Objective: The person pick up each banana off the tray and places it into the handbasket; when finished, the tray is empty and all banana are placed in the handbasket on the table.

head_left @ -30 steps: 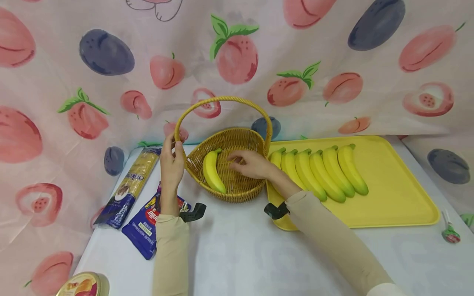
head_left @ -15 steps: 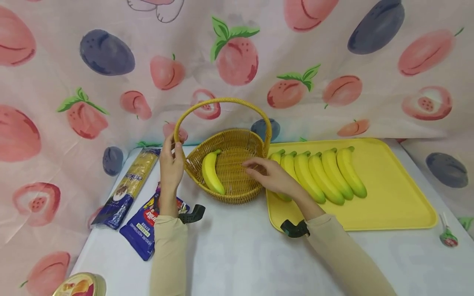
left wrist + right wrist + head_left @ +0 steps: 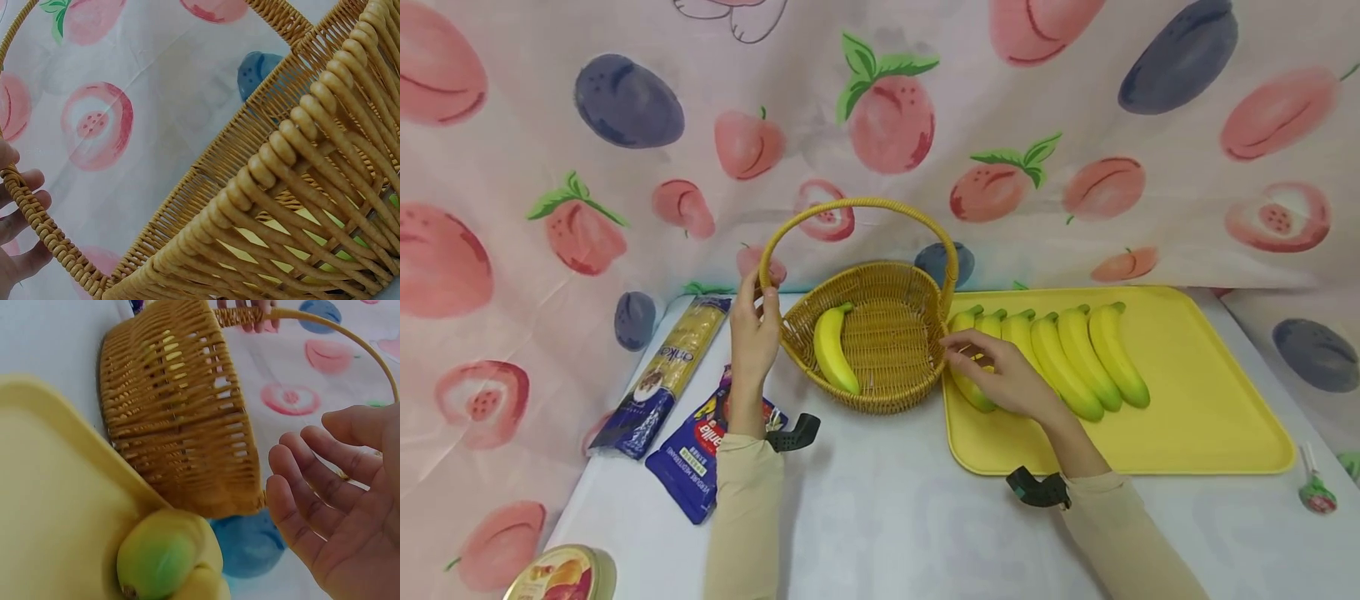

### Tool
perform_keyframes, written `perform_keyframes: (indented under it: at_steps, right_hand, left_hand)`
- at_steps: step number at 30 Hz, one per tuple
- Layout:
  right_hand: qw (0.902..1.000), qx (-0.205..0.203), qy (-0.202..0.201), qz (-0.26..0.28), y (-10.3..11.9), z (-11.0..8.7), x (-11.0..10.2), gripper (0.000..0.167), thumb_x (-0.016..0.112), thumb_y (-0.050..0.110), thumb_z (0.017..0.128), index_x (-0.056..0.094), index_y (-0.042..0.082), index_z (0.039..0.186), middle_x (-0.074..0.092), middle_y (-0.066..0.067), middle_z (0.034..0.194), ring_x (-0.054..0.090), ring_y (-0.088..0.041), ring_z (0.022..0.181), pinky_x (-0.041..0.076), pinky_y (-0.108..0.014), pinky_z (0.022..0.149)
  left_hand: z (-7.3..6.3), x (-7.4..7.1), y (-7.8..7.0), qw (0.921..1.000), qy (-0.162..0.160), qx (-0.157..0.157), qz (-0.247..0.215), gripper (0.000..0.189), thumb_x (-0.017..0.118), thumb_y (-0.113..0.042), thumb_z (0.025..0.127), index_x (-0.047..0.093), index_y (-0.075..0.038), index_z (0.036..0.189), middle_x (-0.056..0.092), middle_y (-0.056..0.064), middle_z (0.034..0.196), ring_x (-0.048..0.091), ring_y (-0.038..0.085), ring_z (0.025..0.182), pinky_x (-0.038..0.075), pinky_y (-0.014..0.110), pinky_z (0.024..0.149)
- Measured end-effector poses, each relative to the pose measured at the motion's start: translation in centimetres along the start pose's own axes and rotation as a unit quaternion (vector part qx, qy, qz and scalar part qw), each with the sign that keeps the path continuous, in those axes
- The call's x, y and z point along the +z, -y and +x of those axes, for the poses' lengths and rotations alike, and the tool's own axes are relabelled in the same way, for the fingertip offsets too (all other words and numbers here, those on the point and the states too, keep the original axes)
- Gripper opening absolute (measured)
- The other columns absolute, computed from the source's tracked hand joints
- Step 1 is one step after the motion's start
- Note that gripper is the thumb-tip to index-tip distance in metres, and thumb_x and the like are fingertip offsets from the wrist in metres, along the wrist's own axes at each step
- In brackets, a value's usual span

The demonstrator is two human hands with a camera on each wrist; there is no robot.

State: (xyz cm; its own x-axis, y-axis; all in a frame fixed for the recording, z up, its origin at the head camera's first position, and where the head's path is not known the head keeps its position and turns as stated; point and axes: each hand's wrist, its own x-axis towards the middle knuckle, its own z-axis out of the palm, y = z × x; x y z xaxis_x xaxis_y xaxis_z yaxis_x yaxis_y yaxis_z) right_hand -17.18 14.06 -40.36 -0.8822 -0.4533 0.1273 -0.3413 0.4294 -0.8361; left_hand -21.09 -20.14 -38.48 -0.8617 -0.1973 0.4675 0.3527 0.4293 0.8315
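My left hand grips the left foot of the handle of the wicker basket; in the left wrist view its fingers lie around the woven handle. One banana lies inside the basket at its left side. My right hand is beside the basket's right rim, over the left end of a row of several bananas. Its fingers are relaxed with nothing in them, as the right wrist view shows. It partly covers the nearest bananas. The row lies on a yellow tray.
A pasta packet and a blue pouch lie left of the basket, the pouch partly behind my left arm. A round tin stands at the front left. Right of the tray lies a lollipop. A fruit-print cloth hangs behind.
My right hand has moved out of the basket, rightward and toward me, to above the left bananas on the tray. My left hand stays on the handle.
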Motion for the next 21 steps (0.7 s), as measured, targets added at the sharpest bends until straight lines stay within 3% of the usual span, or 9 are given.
perform_keyframes:
  at_steps: [7, 16, 21]
  right_hand:
    - [0.9991, 0.008, -0.035, -0.021, -0.5, -1.3, -1.5, 0.03, 0.05, 0.027, 0.098, 0.056, 0.015, 0.125, 0.064, -0.01, 0.112, 0.063, -0.026, 0.099, 0.048, -0.033, 0.087]
    - [0.9921, 0.025, -0.108, -0.059, -2.8, -2.9, -4.5, 0.033, 0.052, 0.023, 0.098, 0.054, 0.014, 0.129, 0.063, -0.01, 0.114, 0.056, -0.005, 0.101, 0.044, -0.019, 0.084]
    - [0.9864, 0.033, -0.14, -0.08, -3.3, -3.6, -5.8, 0.032, 0.052, 0.023, 0.098, 0.055, 0.013, 0.129, 0.063, -0.012, 0.113, 0.055, -0.003, 0.1, 0.043, -0.016, 0.084]
  left_hand:
    - [-0.1, 0.0, 0.6, 1.0, -0.005, 0.006, 0.003, 0.032, 0.048, -0.017, 0.098, 0.051, -0.011, 0.13, 0.058, 0.012, 0.121, 0.052, 0.026, 0.116, 0.044, 0.049, 0.099]
    - [-0.2, 0.0, 0.4, 0.9999, -0.005, 0.009, 0.012, 0.035, 0.049, -0.018, 0.098, 0.049, -0.01, 0.132, 0.057, 0.015, 0.117, 0.052, 0.025, 0.114, 0.044, 0.047, 0.098]
    - [-0.1, 0.1, 0.3, 0.9999, -0.003, 0.009, 0.003, 0.035, 0.049, -0.016, 0.097, 0.049, -0.011, 0.132, 0.057, 0.015, 0.117, 0.052, 0.025, 0.114, 0.044, 0.048, 0.099]
